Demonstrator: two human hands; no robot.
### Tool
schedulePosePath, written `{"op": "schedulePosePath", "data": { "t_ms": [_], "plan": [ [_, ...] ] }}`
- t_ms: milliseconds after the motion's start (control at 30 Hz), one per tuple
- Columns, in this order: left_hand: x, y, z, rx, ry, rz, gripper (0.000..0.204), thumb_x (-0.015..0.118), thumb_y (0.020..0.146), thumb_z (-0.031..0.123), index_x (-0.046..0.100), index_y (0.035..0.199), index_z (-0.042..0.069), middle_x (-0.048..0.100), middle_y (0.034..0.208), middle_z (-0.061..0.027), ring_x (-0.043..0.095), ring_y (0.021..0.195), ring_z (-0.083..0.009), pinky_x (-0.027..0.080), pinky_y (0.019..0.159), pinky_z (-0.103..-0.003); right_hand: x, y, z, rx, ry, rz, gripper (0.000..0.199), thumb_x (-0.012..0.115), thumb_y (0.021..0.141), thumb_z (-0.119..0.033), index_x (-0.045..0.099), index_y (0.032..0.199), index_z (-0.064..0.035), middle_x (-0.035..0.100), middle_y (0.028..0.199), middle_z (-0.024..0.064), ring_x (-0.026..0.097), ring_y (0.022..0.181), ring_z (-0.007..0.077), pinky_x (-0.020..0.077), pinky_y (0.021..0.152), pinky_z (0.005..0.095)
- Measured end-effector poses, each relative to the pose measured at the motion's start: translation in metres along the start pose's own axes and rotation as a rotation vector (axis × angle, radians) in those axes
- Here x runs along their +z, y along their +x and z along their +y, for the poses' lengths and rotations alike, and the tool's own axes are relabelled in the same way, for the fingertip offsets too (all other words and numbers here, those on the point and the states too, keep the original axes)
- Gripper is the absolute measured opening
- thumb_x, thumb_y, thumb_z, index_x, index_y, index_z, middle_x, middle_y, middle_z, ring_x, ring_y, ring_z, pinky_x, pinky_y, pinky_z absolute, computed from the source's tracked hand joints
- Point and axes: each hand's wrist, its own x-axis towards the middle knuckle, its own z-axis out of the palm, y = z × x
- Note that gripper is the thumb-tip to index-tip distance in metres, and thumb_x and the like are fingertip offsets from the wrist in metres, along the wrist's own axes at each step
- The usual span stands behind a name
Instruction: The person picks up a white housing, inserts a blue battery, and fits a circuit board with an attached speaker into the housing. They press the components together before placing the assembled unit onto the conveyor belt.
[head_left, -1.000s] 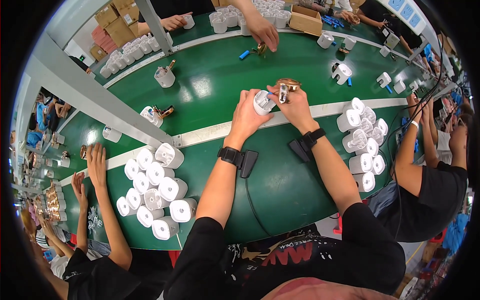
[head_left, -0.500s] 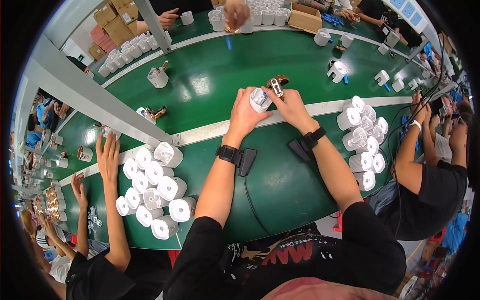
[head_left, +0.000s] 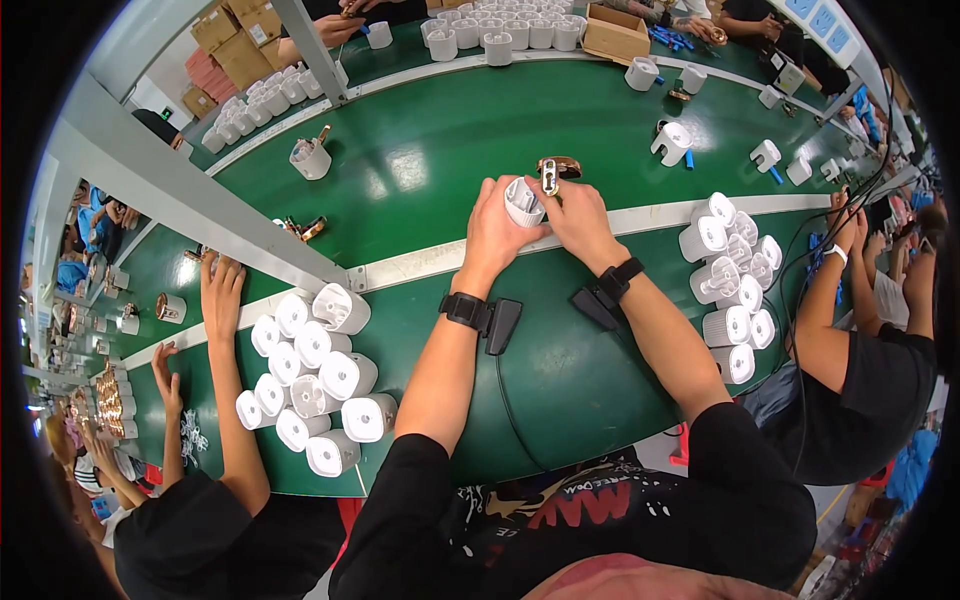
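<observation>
My left hand (head_left: pixel 497 232) grips a white plastic cylinder housing (head_left: pixel 523 203) over the green belt (head_left: pixel 420 160). My right hand (head_left: pixel 572 216) pinches a small copper-coloured metal part (head_left: pixel 550 174) right beside the housing's open end. Both wrists wear black bands with dangling black tags. The fingers hide the lower half of the housing.
A pile of white housings (head_left: pixel 312 380) lies at my left, another pile (head_left: pixel 730 290) at my right. A grey metal post (head_left: pixel 180 195) crosses the left. A neighbour's hand (head_left: pixel 222 285) rests on the belt at left; another person's arm (head_left: pixel 835 300) reaches in at right. Cardboard boxes (head_left: pixel 240 40) stand far back.
Both my hands stayed over the white line with the housing and metal part. The far person's hand reaching across the belt has drawn back. The left neighbour's hand shifted slightly.
</observation>
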Motion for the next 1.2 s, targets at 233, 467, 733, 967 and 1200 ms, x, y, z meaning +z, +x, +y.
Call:
{"op": "schedulePosePath", "data": {
  "t_ms": [233,467,733,967,1200],
  "plan": [
    [0.002,0.004,-0.006,0.001,-0.002,0.041,0.057,0.088,0.060,0.020,0.061,0.108,0.009,0.060,0.099,-0.0121,0.062,0.097,-0.0342,0.052,0.083,-0.043,0.005,-0.008,-0.002,-0.104,0.028,-0.007,0.032,0.059,0.095,-0.030,0.068,0.113,-0.0056,0.069,0.095,0.0181,0.065,0.086,0.0371,0.0514,0.074,0.0450],
    [-0.012,0.011,-0.016,-0.173,0.276,0.185,0.059,0.087,0.062,0.025,0.063,0.110,0.003,0.066,0.106,-0.0169,0.064,0.100,-0.0348,0.051,0.086,-0.042,0.012,-0.020,0.009,-0.272,-0.124,0.014,0.035,0.059,0.094,-0.030,0.066,0.122,-0.0099,0.067,0.119,0.0141,0.061,0.111,0.0337,0.0513,0.090,0.0432],
    [-0.056,0.005,-0.053,-0.367,0.417,0.567,0.070,0.089,0.062,0.024,0.058,0.119,0.001,0.067,0.114,-0.0191,0.065,0.104,-0.0355,0.051,0.089,-0.043,-0.027,0.009,0.044,0.054,-0.093,0.189,0.027,0.063,0.089,-0.024,0.070,0.108,-0.0067,0.068,0.113,0.0142,0.064,0.104,0.0326,0.0510,0.090,0.0420],
    [-0.048,0.004,-0.035,-0.471,0.389,0.706,0.092,0.089,0.062,0.018,0.039,0.138,0.003,0.057,0.125,-0.0230,0.050,0.118,-0.0401,0.040,0.099,-0.048,-0.060,0.020,0.147,0.400,-0.210,0.734,0.024,0.064,0.085,-0.013,0.066,0.107,-0.0058,0.063,0.118,0.0172,0.058,0.106,0.0375,0.0458,0.096,0.0445],
    [-0.040,0.005,-0.020,-0.504,0.452,0.820,0.098,0.089,0.062,0.019,0.033,0.142,0.008,0.041,0.134,-0.0198,0.038,0.122,-0.0400,0.031,0.103,-0.052,-0.052,0.032,0.188,0.378,-0.457,0.688,0.031,0.064,0.082,-0.010,0.063,0.113,-0.0064,0.059,0.123,0.0157,0.055,0.111,0.0355,0.0447,0.094,0.0485]
  ]
}}
